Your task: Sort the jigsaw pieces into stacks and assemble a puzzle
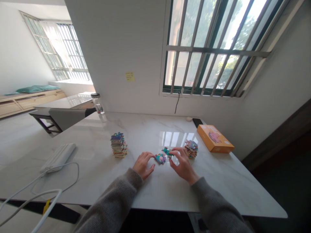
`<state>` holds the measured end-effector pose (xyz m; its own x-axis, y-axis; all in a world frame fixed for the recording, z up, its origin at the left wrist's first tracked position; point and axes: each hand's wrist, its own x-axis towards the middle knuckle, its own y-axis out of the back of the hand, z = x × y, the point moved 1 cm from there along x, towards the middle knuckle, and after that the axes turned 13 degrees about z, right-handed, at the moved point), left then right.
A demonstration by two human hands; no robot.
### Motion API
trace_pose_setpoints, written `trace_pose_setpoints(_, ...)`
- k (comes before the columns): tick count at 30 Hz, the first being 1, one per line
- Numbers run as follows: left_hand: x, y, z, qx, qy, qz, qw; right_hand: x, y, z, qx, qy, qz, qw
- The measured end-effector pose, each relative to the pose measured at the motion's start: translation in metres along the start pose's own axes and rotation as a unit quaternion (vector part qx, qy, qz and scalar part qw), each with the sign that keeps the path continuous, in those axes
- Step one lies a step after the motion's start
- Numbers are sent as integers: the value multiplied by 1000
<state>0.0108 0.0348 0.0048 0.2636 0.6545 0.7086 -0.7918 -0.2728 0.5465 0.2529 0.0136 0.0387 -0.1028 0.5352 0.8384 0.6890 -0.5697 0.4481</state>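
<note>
Two stacks of puzzle pieces stand on the white marbled table: a tall left stack [119, 145] and a lower right stack [191, 149]. Between them a colourful puzzle piece [160, 158] lies flat, with the index fingertip of my left hand [144, 164] at its left edge and the thumb apart. A teal puzzle piece [167, 151] is held at its right side by the fingers of my right hand [181, 161], just above and right of the flat piece. My right hand is beside the right stack.
An orange box [215, 139] and a black phone [197, 122] are at the right back. A white power strip [58, 158] with cables lies at the left. A clear bottle [97, 103] stands at the back left corner.
</note>
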Motion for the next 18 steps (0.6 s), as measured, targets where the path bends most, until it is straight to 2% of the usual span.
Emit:
trace_pose_setpoints(3,0,-2,-2,8,2,-17,1000,6,23,28,-92,-60,149,983)
trace_pose_setpoints(5,0,-3,-2,13,9,-24,1000,9,34,48,-156,-110,200,961)
trace_pose_setpoints(7,2,-4,-1,20,19,-32,999,9,39,64,-189,-144,200,951)
trace_pose_setpoints(10,6,-6,4,49,43,-45,997,7,38,75,-204,-183,169,947)
trace_pose_setpoints(18,19,-17,21,126,79,-93,985,3,31,74,-235,-189,134,944)
